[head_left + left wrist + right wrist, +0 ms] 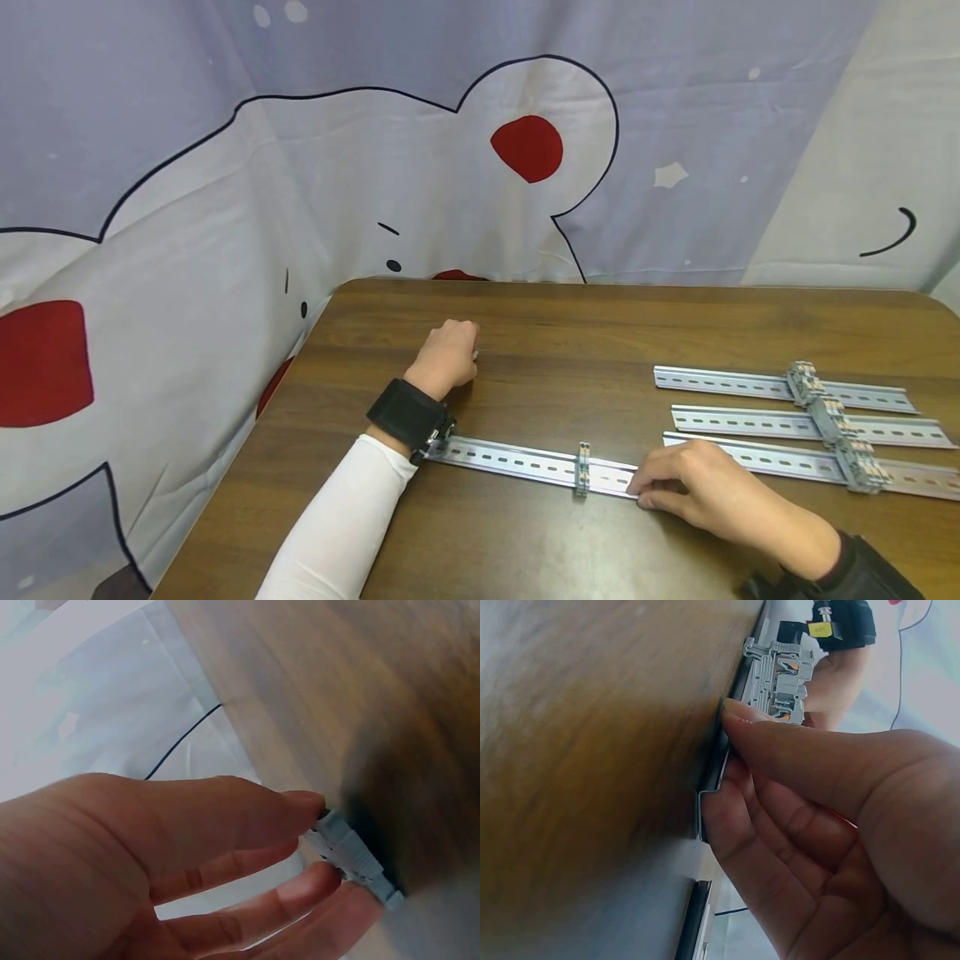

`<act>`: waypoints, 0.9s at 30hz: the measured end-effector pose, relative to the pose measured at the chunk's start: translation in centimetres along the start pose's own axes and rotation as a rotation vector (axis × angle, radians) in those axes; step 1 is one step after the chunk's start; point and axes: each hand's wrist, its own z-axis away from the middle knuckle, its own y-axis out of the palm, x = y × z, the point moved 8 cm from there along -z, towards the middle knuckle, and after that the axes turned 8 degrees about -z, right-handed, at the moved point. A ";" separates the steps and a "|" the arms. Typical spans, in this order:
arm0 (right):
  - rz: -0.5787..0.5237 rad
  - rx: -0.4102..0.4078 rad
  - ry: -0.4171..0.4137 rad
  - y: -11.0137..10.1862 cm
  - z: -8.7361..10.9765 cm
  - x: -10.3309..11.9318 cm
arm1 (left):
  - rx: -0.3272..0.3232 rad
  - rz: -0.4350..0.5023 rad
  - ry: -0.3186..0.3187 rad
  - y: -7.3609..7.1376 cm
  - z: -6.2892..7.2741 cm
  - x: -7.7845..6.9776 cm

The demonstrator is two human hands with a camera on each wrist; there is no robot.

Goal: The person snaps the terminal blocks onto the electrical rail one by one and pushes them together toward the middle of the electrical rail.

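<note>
Near the front of the table lies a slotted metal DIN rail point(510, 460), with a narrow grey terminal block point(582, 468) seated across it. My right hand point(708, 487) pinches the rail's right end between thumb and fingers. In the right wrist view the seated block point(780, 679) stands just beyond the thumb. My left hand point(446, 358) is past the rail, over the left part of the table. It pinches a small grey terminal block point(352, 851) by one end, as the left wrist view shows; in the head view the hand mostly hides this piece.
At the right, several DIN rails lie side by side, the top rail point(712, 382) farthest back. A row of grey terminal blocks point(832, 421) sits across them. The wooden table point(555, 342) meets a printed curtain point(420, 183) at its back edge.
</note>
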 end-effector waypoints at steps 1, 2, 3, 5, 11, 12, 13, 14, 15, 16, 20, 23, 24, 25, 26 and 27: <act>0.001 0.000 0.001 0.0 0.0 0.0 | 0.001 0.012 -0.002 -0.1 0.0 0.1; 0.001 0.000 0.001 -0.1 0.0 0.0 | 0.002 0.022 -0.003 -0.2 0.0 0.1; 0.003 -0.001 0.004 -0.1 0.1 0.0 | 0.004 0.033 -0.005 -0.3 0.0 0.2; -0.003 0.001 0.007 -0.2 0.1 -0.1 | 0.006 0.047 -0.010 -0.4 0.0 0.4; -0.019 0.010 0.016 -0.2 0.1 -0.1 | -0.015 0.030 -0.016 -0.6 -0.2 1.3; -0.016 0.008 0.015 -0.2 0.1 -0.1 | -0.022 0.027 -0.021 -0.7 -0.3 1.5; -0.013 0.007 0.013 -0.2 0.1 -0.1 | -0.030 0.025 -0.027 -0.8 -0.3 1.7; -0.010 0.005 0.011 -0.2 0.1 -0.1 | -0.039 0.024 -0.030 -0.9 -0.3 1.9; -0.007 0.003 0.009 -0.2 0.1 -0.1 | -0.045 0.025 -0.035 -1.0 -0.3 2.0; -0.005 0.001 0.007 -0.2 0.1 -0.1 | -0.050 0.027 -0.037 -1.1 -0.3 2.1; -0.007 -0.002 0.005 -0.2 0.1 -0.2 | -0.066 0.024 -0.031 -1.3 -0.2 2.3; -0.013 -0.001 0.007 -0.2 0.1 -0.2 | -0.079 0.031 -0.030 -1.4 -0.1 2.4; -0.017 0.000 0.009 -0.2 0.1 -0.2 | -0.081 0.039 -0.030 -1.4 0.0 2.5; -0.020 0.001 0.009 -0.1 0.1 -0.2 | -0.084 0.049 -0.032 -1.5 0.1 2.6; -0.024 0.002 0.009 -0.1 0.1 -0.2 | -0.086 0.060 -0.034 -1.6 0.3 2.8; -0.023 0.002 0.006 0.0 0.1 -0.2 | -0.086 0.076 -0.036 -1.7 0.5 3.0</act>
